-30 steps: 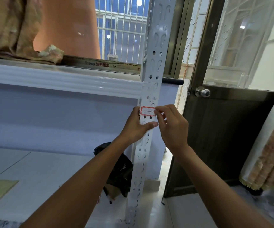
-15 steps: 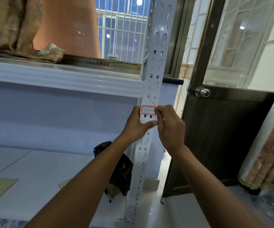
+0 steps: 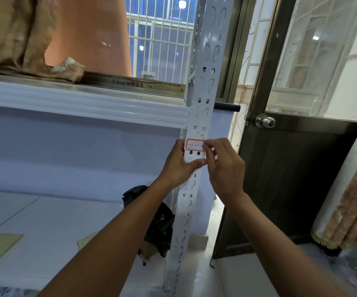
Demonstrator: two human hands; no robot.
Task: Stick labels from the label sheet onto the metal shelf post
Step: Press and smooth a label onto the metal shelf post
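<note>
Label: lying across metal shelf post front face. Left hand gripping post, thumb crossing it; right hand pinching label's right edge. Advisable: smoothing outward, bridging slots flat.

The metal shelf post is painted white, smooth, with a faint sheen. The label on it is matt white paper with a red printed border. The shelf has a glossy white front edge, and rough, faded cloth lies at its top left corner. The door knob is polished metal. The black bag below may be glossy plastic.
</note>
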